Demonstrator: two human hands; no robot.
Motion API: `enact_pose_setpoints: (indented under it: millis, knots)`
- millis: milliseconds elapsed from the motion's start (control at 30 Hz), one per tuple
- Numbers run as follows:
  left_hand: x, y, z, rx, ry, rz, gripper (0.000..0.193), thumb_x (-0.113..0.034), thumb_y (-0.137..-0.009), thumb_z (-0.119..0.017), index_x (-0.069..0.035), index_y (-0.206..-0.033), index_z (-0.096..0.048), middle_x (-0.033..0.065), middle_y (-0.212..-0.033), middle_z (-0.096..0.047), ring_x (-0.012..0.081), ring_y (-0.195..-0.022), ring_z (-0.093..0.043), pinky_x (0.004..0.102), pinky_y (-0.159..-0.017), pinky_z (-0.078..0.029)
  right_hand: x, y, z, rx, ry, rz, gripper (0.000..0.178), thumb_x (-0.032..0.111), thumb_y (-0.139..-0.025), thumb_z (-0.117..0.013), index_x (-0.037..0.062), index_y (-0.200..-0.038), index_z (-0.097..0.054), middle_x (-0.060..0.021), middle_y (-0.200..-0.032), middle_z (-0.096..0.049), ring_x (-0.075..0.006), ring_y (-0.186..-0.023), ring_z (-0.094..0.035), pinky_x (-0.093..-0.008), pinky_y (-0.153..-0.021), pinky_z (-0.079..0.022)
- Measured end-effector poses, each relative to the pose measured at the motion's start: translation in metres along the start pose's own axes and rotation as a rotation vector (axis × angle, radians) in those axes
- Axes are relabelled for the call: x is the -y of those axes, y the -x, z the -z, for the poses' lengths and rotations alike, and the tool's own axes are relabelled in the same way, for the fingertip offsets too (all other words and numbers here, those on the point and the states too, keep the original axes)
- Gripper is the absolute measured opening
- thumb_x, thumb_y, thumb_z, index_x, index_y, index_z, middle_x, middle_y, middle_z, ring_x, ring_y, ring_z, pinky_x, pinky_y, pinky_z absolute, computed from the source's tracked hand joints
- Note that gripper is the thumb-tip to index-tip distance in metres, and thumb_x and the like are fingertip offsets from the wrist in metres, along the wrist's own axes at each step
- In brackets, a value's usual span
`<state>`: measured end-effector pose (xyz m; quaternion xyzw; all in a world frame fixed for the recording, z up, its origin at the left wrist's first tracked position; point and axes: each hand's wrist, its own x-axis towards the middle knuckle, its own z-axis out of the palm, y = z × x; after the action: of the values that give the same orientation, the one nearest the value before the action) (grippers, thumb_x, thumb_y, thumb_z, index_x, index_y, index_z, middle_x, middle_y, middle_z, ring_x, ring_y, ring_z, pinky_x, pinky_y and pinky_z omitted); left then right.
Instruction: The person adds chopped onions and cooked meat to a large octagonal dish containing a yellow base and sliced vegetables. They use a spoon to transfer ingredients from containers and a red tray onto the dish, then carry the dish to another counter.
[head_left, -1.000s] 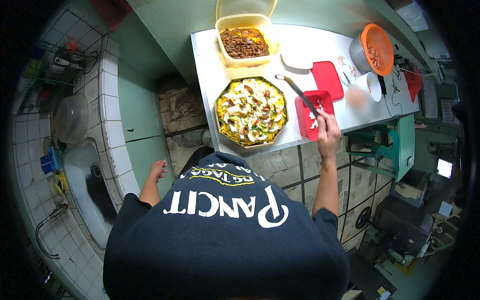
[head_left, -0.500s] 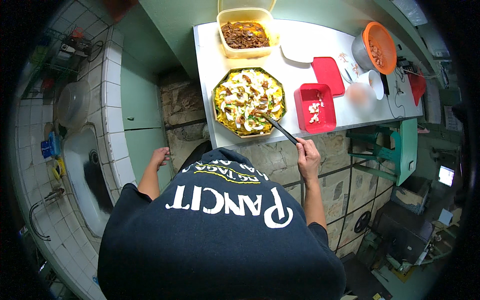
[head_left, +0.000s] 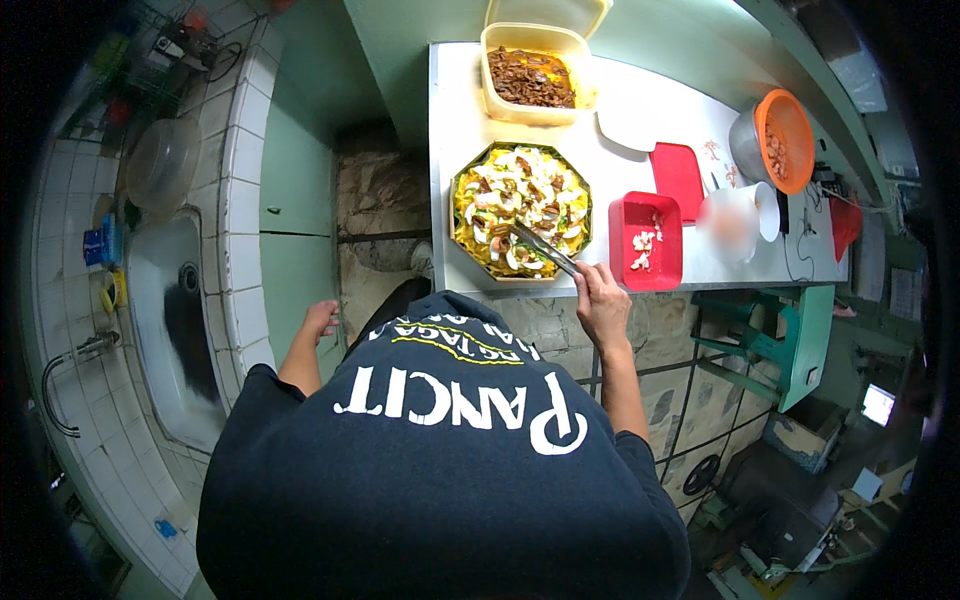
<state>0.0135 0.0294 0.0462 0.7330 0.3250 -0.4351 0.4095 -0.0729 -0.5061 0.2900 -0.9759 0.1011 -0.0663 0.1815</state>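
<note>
My right hand (head_left: 604, 303) is closed around the handle end of dark tongs (head_left: 548, 250). Their tips rest among the toppings near the middle of an octagonal tray (head_left: 453, 213) with a dark, gold-edged rim. Yellow noodles (head_left: 545, 165) fill this tray, topped with white slices and brown pieces. Low at my left side, away from the table, hangs my left hand (head_left: 321, 319) with nothing in it, fingers loosely apart. Behind the tray stands a pale yellow plastic container (head_left: 535, 116) holding dark brown meat pieces (head_left: 527, 78) in orange sauce.
Right of the tray is a red container (head_left: 653, 280) with white bits, beside its red lid (head_left: 677, 175). Farther right sit a white lid (head_left: 635, 118), a white container (head_left: 766, 212) and an orange colander (head_left: 799, 140) over a metal bowl. A tiled sink (head_left: 165, 300) lies left, a green chair (head_left: 760, 325) right.
My view has shifted, so the table sits farther right in it. Relative to the tray, my right hand and the tongs have moved left. My left hand still hangs at my side.
</note>
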Motion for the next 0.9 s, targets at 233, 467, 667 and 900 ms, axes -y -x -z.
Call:
enact_pose_setpoints:
  millis: [233, 467, 667, 900]
  knots:
    - [-0.006, 0.004, -0.004, 0.001, 0.028, 0.021, 0.032, -0.036, -0.092, -0.054, -0.019, -0.119, -0.059, -0.0048, -0.101, -0.06, 0.0135, -0.081, -0.058, 0.0364, -0.07, -0.045, -0.004, -0.014, 0.003, -0.018, 0.015, 0.012, 0.016, 0.021, -0.092, -0.056, 0.012, -0.102, -0.064, -0.0085, -0.085, -0.059, -0.0304, -0.067, -0.063, -0.0408, -0.058, -0.05]
    - [-0.013, 0.0, -0.003, 0.002, 0.034, 0.006, 0.032, -0.035, -0.092, -0.054, -0.02, -0.121, -0.059, -0.0055, -0.101, -0.06, 0.0124, -0.08, -0.058, 0.0358, -0.071, -0.045, -0.001, -0.024, -0.003, 0.01, 0.043, 0.046, 0.015, 0.021, -0.092, -0.056, 0.0128, -0.101, -0.064, -0.0077, -0.084, -0.059, -0.0302, -0.066, -0.062, -0.0406, -0.057, -0.049]
    - [-0.021, 0.002, -0.003, 0.013, 0.009, 0.01, 0.032, -0.034, -0.093, -0.053, -0.021, -0.122, -0.059, -0.0057, -0.1, -0.061, 0.012, -0.079, -0.058, 0.0359, -0.071, -0.045, 0.006, -0.031, -0.003, 0.023, 0.002, 0.026, 0.015, 0.021, -0.092, -0.056, 0.0127, -0.101, -0.064, -0.008, -0.085, -0.06, -0.0308, -0.068, -0.063, -0.0412, -0.058, -0.05]
    - [-0.019, 0.001, 0.001, 0.023, 0.014, 0.013, 0.032, -0.033, -0.093, -0.052, -0.02, -0.122, -0.059, -0.0053, -0.1, -0.061, 0.012, -0.078, -0.058, 0.0354, -0.069, -0.046, 0.002, -0.024, 0.02, 0.063, -0.03, -0.048, 0.016, 0.02, -0.092, -0.056, 0.0115, -0.101, -0.065, -0.008, -0.083, -0.058, -0.031, -0.07, -0.062, -0.0408, -0.06, -0.048]
